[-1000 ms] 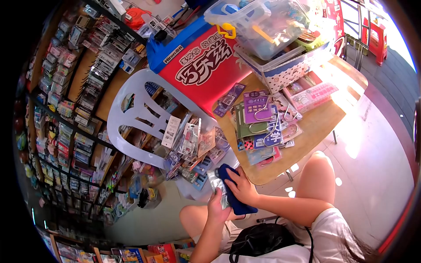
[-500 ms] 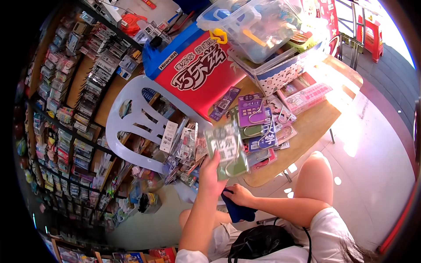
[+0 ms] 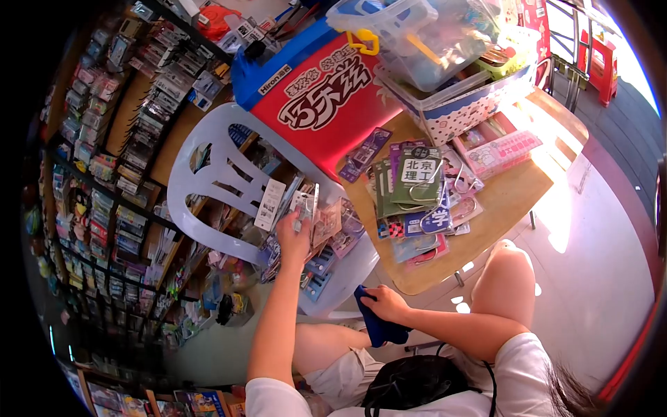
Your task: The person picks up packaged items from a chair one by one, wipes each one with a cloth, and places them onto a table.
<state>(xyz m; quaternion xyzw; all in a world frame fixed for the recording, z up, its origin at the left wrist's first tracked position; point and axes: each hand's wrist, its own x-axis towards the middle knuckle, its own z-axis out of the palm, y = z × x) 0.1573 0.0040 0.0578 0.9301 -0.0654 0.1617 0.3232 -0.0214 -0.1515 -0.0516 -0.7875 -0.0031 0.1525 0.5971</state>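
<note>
My left hand (image 3: pixel 293 238) reaches over the seat of a pale plastic chair (image 3: pixel 182 167), its fingers closed on a clear plastic packet (image 3: pixel 304 203) in a heap of packaged goods. What the packet contains is hard to make out. A white card (image 3: pixel 269 204) and a pinkish packet (image 3: pixel 327 222) lie beside it. Over my lap, my right hand (image 3: pixel 386 306) grips a dark blue cloth (image 3: pixel 379 328). On the wooden table (image 3: pixel 479 229), green packets with white Chinese lettering (image 3: pixel 419 174) top a pile that includes a blue packet (image 3: pixel 427 221) and a purple packet (image 3: pixel 369 147).
A red and blue box (image 3: pixel 326 90) stands behind the chair. Clear plastic tubs (image 3: pixel 445 48) sit on a dotted box (image 3: pixel 451 121) at the table's back, near a pink box (image 3: pixel 506 154). Racks of small goods (image 3: pixel 111 174) line the left side. A black bag (image 3: pixel 417 386) rests on my lap.
The green packet left my left hand and now lies on the table pile. That hand moved left to the heap on the chair. My right hand still holds the blue cloth.
</note>
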